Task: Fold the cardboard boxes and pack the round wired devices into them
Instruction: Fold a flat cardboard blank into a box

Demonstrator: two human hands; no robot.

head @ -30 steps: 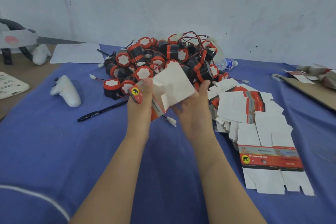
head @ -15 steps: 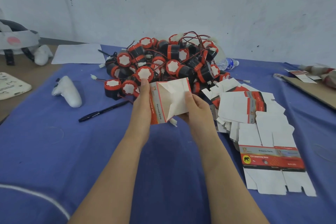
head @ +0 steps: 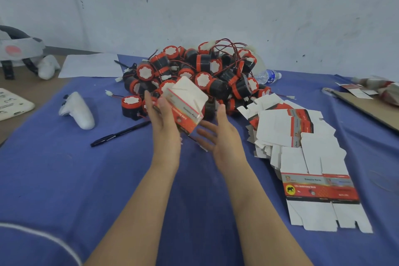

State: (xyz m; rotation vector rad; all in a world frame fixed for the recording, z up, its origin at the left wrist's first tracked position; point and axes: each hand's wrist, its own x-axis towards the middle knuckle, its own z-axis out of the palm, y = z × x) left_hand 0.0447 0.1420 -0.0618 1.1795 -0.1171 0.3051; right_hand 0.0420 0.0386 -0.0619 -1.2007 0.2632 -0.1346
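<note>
Now the left hand (head: 165, 123) gripped the folded box (head: 188, 101); the right hand (head: 222, 138), fingers spread, hung beside it. Round devices (head: 216, 67) lay just behind the box.

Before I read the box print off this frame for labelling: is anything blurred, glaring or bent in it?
Head view: the folded box in the left hand is motion-smeared, its print barely legible; same view, the nearest flat box is sharper, its elephant badge clear; head view again, light is soft and even, no glare, with wide-angle stretch at the edges.
</note>
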